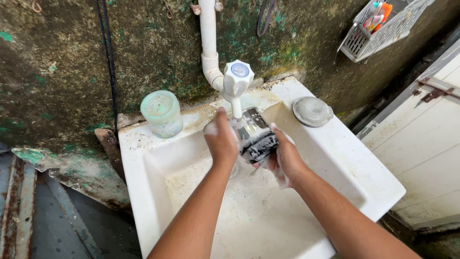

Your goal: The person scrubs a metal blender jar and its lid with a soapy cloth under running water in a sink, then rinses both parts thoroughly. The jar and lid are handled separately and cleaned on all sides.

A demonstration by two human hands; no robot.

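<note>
A shiny metal cup [256,135], wet and soapy, is held sideways under the white tap [236,81] over the white sink [143,163]. My right hand [283,158] grips the cup from below and the right, with foam on the fingers. My left hand [220,137] presses against the cup's left side, also soapy. Water runs from the tap spout onto the cup.
A pale green lidded jar [162,114] stands on the sink's back left rim. A grey round lid [312,111] lies on the back right rim. A white wire basket [383,29] with toothbrushes hangs on the mossy wall. A white door [426,144] is at the right.
</note>
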